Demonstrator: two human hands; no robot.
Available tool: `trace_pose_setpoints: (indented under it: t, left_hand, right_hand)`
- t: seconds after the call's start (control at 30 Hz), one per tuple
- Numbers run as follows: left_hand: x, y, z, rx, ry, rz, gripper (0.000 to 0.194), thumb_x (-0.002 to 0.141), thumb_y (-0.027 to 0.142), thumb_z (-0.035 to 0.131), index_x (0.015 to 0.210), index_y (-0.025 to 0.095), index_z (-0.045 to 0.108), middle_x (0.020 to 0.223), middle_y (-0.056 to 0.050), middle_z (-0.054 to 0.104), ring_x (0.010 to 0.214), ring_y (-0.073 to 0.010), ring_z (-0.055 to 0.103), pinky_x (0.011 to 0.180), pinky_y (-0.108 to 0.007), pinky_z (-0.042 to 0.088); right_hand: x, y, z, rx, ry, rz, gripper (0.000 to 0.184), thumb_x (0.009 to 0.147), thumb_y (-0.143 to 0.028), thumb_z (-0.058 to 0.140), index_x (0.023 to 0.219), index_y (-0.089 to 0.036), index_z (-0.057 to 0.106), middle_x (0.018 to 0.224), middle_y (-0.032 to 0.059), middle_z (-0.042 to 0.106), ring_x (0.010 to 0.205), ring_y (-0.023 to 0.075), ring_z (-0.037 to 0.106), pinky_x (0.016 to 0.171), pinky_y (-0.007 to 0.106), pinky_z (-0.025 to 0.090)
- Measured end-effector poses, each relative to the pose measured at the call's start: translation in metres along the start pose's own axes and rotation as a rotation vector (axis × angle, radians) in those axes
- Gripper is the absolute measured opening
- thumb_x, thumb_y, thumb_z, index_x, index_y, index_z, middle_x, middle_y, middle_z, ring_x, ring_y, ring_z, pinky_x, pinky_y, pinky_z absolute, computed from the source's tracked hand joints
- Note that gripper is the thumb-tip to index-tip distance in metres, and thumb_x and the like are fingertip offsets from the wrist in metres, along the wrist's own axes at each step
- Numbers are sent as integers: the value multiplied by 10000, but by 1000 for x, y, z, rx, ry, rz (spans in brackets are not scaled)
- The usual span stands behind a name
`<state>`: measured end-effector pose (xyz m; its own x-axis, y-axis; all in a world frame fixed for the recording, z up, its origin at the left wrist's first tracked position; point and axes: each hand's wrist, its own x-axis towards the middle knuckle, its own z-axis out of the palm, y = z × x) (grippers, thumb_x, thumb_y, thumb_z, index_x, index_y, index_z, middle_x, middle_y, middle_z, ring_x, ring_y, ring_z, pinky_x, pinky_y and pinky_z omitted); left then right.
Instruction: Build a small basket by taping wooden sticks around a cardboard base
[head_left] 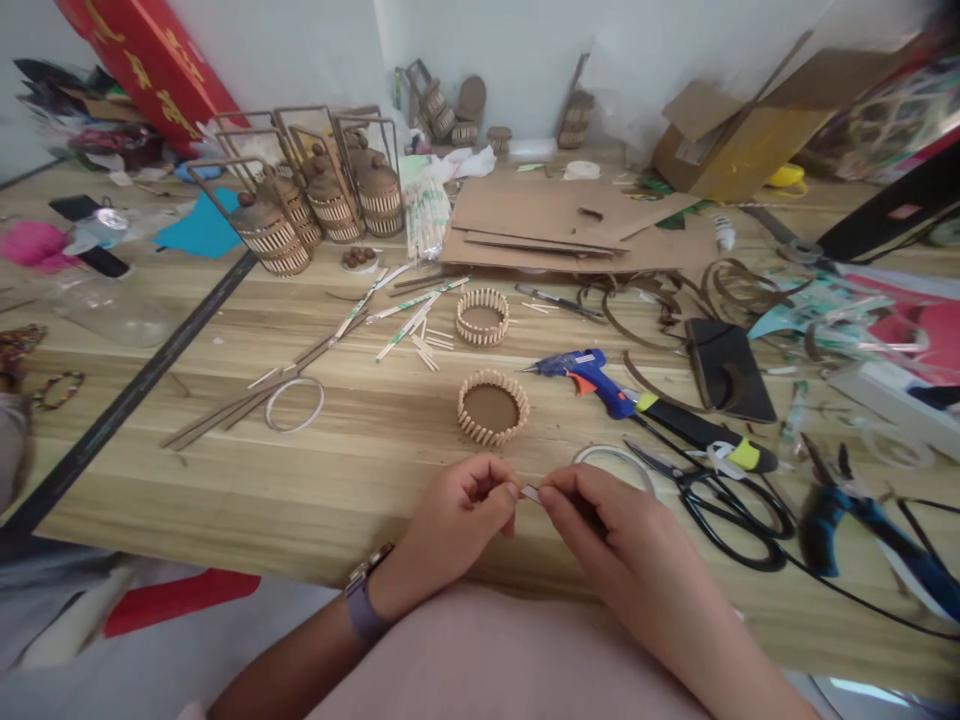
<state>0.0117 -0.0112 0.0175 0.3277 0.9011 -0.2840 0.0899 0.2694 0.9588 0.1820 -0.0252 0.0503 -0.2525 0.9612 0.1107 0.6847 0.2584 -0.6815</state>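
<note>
Close to the table's front edge, my left hand (461, 515) and my right hand (611, 525) pinch a small, thin pale strip (531, 493) between thumbs and forefingers. Only a short bit of it shows between the fingertips, and its material is unclear. Just beyond my hands stands a round wall of short wooden sticks (487, 436) on a brown disc base. Behind it is a second similar stick ring (481, 338). A blue hot glue gun (596, 378) lies to the right of these. Black-handled scissors (739, 515) rest by my right hand, overlapping a white tape ring (611, 455).
Several lantern-like stick baskets (322, 200) with frame handles stand back left. Cardboard sheets (525, 215) lie behind. Pliers (825, 530), a utility knife (697, 430) and a phone (729, 370) are right. Brown strips (247, 400) and a white ring (295, 405) lie left. Another person's sleeve (11, 450) shows far left.
</note>
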Motion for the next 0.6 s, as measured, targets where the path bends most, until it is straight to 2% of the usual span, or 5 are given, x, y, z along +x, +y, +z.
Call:
trace_pose_setpoints:
  t: [0.17, 0.33, 0.6]
  left_hand:
    - [2, -1, 2, -146, -39, -49, 172, 736, 346, 616, 759, 192, 542, 555, 67, 505, 525, -93, 476, 559, -231, 403]
    - [3, -1, 2, -163, -14, -41, 209, 729, 366, 661, 751, 192, 547, 557, 74, 483, 518, -91, 479, 539, -229, 399]
    - [3, -1, 2, -145, 14, -43, 177, 715, 334, 643, 741, 186, 549, 528, 73, 493, 499, -84, 466, 517, -217, 382]
  right_hand:
    - [1, -1, 3, 92, 12, 85, 241, 911, -298, 499, 715, -225, 619, 575, -19, 605, 480, 126, 508, 453, 236, 378]
    - [2, 3, 6, 124, 5, 117, 256, 909, -327, 491, 715, -220, 620, 575, -19, 608, 498, 128, 523, 461, 227, 396]
    - [3, 2, 9, 153, 23, 124, 266, 903, -340, 500, 700, -217, 619, 553, -26, 575, 492, 128, 512, 455, 226, 391]
